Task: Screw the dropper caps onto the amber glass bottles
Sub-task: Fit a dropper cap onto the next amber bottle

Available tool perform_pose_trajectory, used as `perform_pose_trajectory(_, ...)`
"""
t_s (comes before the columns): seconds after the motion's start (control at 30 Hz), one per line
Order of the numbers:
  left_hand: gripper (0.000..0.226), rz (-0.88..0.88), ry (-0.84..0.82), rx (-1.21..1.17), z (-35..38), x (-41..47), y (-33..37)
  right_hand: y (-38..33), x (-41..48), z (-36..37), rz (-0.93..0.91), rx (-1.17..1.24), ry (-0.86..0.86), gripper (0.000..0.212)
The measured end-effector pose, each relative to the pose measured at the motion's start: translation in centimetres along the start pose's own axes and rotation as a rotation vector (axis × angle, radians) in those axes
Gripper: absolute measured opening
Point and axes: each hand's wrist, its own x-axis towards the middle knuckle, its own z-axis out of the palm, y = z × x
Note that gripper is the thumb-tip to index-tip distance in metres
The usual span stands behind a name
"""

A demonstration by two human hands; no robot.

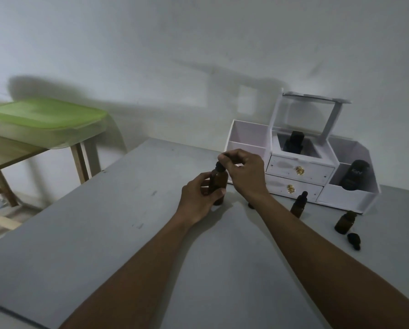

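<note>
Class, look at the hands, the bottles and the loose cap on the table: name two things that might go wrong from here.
1. The right forearm lies close beside a capped bottle; a sideways sweep might topple it.
2. The loose cap lies beside an open bottle towards the table's right side; a nudge may roll it away.

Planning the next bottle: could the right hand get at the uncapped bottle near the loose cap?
Probably yes, once free: the uncapped bottle stands in the open beside the right forearm, nothing over it. For now the right hand has its grip on a dropper cap.
</note>
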Motion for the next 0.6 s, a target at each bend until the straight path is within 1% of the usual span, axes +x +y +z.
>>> perform_pose_trajectory(0.37,0.058,-0.011,-0.004,0.034,-0.01,-0.21,0.37,-0.44,0.30,0.11,-0.029,-0.031,0.019,0.008)
perform_pose_trajectory(0.6,0.060,-0.025,-0.006,0.050,0.00,-0.27,0.39,-0.98,0.20,-0.17,-0.028,-0.031,0.004,0.014)
